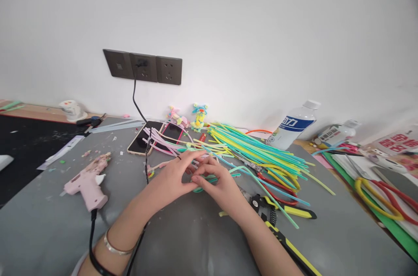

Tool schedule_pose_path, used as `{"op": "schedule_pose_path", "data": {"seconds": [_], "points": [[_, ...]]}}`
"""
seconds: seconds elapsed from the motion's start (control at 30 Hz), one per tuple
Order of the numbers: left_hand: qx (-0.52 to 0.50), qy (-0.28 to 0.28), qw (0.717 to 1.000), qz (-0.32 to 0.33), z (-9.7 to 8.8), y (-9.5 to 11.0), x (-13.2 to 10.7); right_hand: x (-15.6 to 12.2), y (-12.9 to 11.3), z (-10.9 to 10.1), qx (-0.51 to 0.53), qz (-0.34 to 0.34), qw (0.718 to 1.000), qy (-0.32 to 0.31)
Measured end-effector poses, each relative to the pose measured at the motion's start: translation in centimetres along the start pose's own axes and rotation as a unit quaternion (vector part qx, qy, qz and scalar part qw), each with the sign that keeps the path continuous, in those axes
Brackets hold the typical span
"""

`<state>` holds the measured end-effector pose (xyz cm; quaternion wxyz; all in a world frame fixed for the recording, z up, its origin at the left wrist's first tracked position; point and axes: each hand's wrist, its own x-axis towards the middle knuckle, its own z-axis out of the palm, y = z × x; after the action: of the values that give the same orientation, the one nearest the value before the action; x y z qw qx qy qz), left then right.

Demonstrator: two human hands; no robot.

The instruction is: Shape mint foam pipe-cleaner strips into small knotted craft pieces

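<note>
My left hand (174, 176) and my right hand (220, 182) meet above the grey mat, fingertips pinched close together. Between them is a green pipe cleaner (197, 189), bent into curves and partly hidden by the fingers. A pale green strand (271, 195) arcs out to the right beyond my right hand; whether it is the same piece, I cannot tell. Behind the hands lie pink and lilac pipe cleaners (160, 143). Yellow and teal ones (254, 145) form a thick bundle to the right. Black-and-yellow wire strippers (261, 204) lie beside my right forearm, near red-handled pliers (277, 189).
A pink glue gun (86, 184) lies left, its black cord running under my left arm. Two phones (139, 139) sit near the wall beneath the sockets (143, 67). Two small figures (198, 118) stand behind. A bottle (292, 126) tilts at right; scissors (375, 197) lie far right.
</note>
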<state>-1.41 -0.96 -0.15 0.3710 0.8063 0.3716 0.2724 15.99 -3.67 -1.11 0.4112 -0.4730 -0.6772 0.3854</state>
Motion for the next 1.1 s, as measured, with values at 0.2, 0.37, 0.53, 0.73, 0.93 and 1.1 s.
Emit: {"op": "schedule_pose_path", "data": {"seconds": [0.2, 0.37, 0.53, 0.73, 0.93, 1.1], "points": [[-0.023, 0.002, 1.000, -0.005, 0.2, -0.2, 0.0, 0.3, 0.1, -1.0, 0.106, 0.016, 0.993, 0.045], [-0.012, 0.000, 1.000, 0.001, 0.2, -0.5, 0.0, 0.7, 1.0, -3.1, 0.194, 0.003, 0.960, 0.200], [0.007, -0.012, 1.000, -0.016, -0.2, 0.0, -0.1, 1.1, 1.6, -6.5, 0.352, -0.023, 0.861, 0.367], [0.023, -0.026, 0.999, -0.020, -0.3, 0.2, -0.1, 0.7, 1.4, -8.9, 0.389, -0.064, 0.772, 0.499], [0.038, -0.021, 0.998, -0.040, -0.3, 0.3, -0.1, 0.6, 1.2, -8.8, 0.343, -0.088, 0.801, 0.482], [0.047, -0.021, 0.998, -0.030, -0.5, 0.5, -0.1, 0.9, 2.9, -7.0, 0.078, -0.015, 0.937, 0.341]]}}
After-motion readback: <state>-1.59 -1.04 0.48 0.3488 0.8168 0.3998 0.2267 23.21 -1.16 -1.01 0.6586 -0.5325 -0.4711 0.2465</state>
